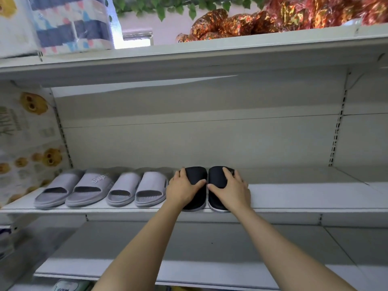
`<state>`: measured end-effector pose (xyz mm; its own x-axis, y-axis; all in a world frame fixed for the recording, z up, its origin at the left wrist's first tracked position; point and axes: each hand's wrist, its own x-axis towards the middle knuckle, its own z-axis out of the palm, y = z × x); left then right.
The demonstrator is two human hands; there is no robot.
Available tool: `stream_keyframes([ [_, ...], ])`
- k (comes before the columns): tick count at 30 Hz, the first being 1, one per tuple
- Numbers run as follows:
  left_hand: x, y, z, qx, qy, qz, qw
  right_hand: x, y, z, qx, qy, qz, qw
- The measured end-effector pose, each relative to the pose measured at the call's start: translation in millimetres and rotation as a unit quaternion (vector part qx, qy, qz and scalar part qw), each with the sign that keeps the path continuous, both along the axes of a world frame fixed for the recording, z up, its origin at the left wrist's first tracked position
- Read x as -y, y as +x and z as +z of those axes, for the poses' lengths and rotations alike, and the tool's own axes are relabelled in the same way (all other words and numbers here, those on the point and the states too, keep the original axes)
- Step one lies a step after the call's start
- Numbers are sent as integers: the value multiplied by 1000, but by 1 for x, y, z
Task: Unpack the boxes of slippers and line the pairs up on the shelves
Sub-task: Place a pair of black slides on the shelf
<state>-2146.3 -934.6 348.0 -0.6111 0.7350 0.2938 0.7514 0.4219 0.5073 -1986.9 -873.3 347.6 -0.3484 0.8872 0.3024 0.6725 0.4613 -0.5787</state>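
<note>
Now, step in hand: setting the black pair down at the right end of the row on the middle shelf [294, 196], centre of the frame.
Left hand [182, 186]: lies over the left black slipper [196, 192], fingers curled round its outer side, thumb across the strap.
Right hand [232, 189]: lies over the right black slipper [217, 193], fingers spread over the strap and outer side, thumb on the inner part, gripping.
Black pair: side by side, nearly touching, heels at the front lip of the shelf.
Doing it well: best to square the heels with those of the grey pairs, keep both slippers parallel, then let go together so neither twists.
Left neighbours: small grey pair [136, 190] just beside the left hand; larger grey pair [75, 189] further left, lower left of the frame.
Left-side risk: little gap there, so a sideways nudge would likely push the small grey pair out of line.
Front edge: heels sit at the lip; a pull backward could tip a slipper off.
Open room: bare shelf to the right of the black pair, right half of the frame; back wall well behind the toes.
Above: upper shelf [189, 59] well clear of the hands.
Below: lower shelf [210, 269] under the forearms.
</note>
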Motion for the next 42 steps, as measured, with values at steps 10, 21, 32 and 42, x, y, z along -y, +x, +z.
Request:
stream_keyframes([
  [10,-14,-16,0,-1,-11,-7,1000,-20,-22,-2,-17,14,-9,1000],
  [21,-21,-22,-2,-15,-11,-10,1000,-28,-29,-5,-43,11,-9,999],
  [32,-16,-19,1,-23,-25,-9,999,-23,-28,-2,-42,14,-14,999],
  [42,12,-20,11,-56,16,-44,997,-10,-12,4,-34,65,-16,997],
])
